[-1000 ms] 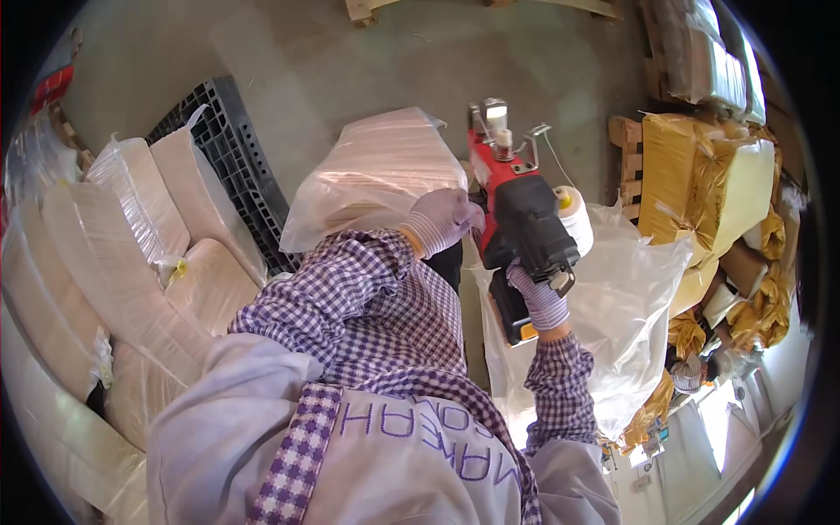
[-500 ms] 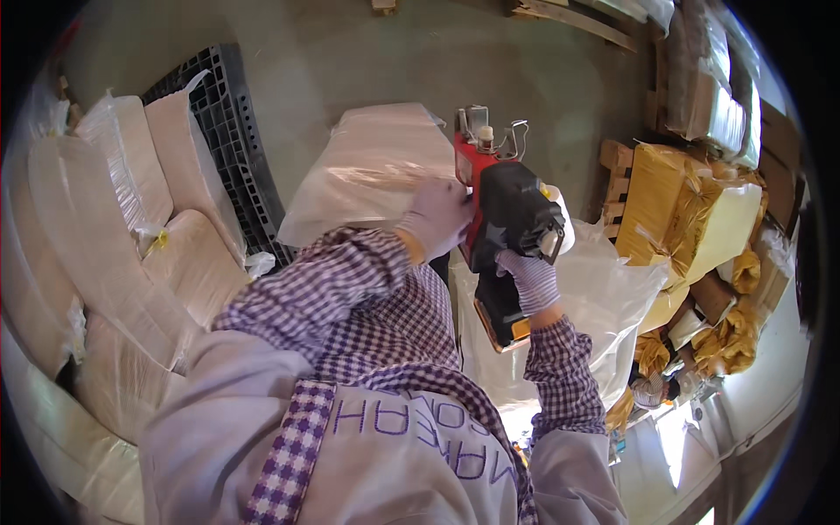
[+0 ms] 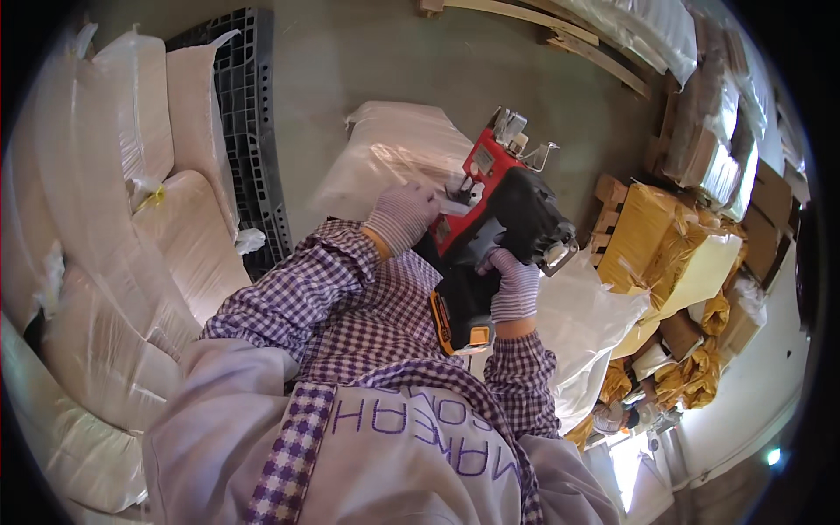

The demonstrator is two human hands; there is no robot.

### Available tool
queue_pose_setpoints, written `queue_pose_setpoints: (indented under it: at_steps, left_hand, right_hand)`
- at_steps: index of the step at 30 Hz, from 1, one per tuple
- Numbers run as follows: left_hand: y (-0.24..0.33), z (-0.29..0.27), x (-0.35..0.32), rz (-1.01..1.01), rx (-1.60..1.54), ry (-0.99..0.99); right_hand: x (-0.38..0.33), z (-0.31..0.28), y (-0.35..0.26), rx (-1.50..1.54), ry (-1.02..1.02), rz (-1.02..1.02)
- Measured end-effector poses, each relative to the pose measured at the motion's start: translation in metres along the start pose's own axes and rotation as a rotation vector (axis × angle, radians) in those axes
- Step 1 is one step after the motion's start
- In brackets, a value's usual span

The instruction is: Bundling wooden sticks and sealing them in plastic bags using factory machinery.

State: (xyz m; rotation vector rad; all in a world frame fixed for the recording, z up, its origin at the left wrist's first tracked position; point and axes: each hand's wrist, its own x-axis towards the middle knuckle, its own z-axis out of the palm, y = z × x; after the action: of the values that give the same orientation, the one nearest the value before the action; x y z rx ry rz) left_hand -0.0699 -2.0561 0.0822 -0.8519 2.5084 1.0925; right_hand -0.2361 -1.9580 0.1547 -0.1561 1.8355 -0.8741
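- Compared with half a second ago, the red and black handheld sewing machine (image 3: pixel 499 223) sits higher and further to our right in the head view, and our left hand (image 3: pixel 401 216) has slid along the bag's edge with it.
- We see the machine held in the air at chest height, its red head tilted away from us and its black body toward us, with an orange-edged battery block at the near end.
- Our right hand (image 3: pixel 512 284), in a striped knit glove, wraps the black handle of the machine; this grip is pressed together around it.
- Our left hand, gloved the same way, is at the red head, its fingers pinching the top edge of the white plastic bag (image 3: pixel 394 157) where that edge meets the machine.
- That white bag lies on the grey floor (image 3: pixel 350 61) just past our hands, full and rounded.
- A second clear plastic bag (image 3: pixel 586 324) stands open just to our right, below the machine.
- Our checked purple sleeves reach in from below, over a pale apron.
- To our left, stacked white sacks (image 3: pixel 105 262) lean against a black plastic pallet (image 3: pixel 249 131).
- To our right, well apart, yellow-wrapped bundles (image 3: pixel 665 254) and brown boxes sit on a wooden pallet (image 3: pixel 612 192).
- Wooden boards (image 3: pixel 542 31) lie on the floor at the far edge.
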Motion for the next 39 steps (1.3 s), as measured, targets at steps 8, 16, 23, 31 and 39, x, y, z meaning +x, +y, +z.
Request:
queue_pose_setpoints:
  at_steps: [8,16,23,31,39]
  left_hand:
    - [-0.057,-0.024,-0.044,-0.406,0.291,0.019]
    - [-0.088,-0.016,-0.085,-0.044,-0.152,0.467]
    - [-0.1,-0.006,-0.086,0.036,-0.307,0.526]
    - [-0.148,0.09,-0.065,-0.573,-0.581,0.318]
    - [-0.097,0.095,0.007,-0.917,-0.674,0.143]
  right_hand:
    - [0.0,0.041,-0.016,0.093,-0.034,0.037]
    - [0.004,0.082,-0.037,0.058,-0.054,0.067]
    - [0.001,0.108,-0.049,0.103,-0.187,0.212]
    - [0.011,0.152,-0.058,0.023,-0.343,0.274]
    - [-0.007,0.216,-0.056,0.079,-0.502,0.307]
